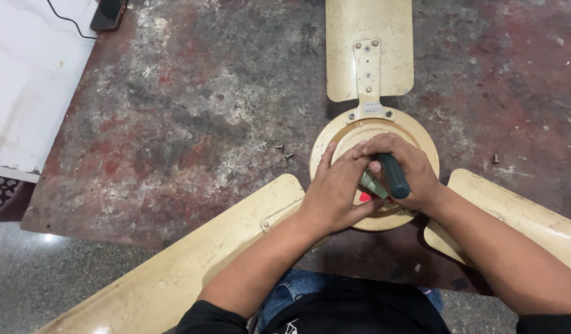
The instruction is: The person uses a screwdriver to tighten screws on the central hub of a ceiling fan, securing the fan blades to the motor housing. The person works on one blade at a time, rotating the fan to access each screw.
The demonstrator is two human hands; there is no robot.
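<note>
Right hand (409, 170) clenched on screwdriver (392, 175), left hand (336, 188) pressed flat, fingers unclenched, on fan hub (415, 133); best kept upright and pressed firmly to avoid slipping

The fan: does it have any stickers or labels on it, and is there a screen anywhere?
Label: small pale rectangle on the top blade bracket of the cream ceiling fan.
Red sticker: partly hidden on the hub, between both hands.
Phone: dark screen, top left corner, black cable attached.

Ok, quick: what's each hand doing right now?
Left hand: open, flat on the fan hub.
Right hand: closed on the screwdriver.
</note>
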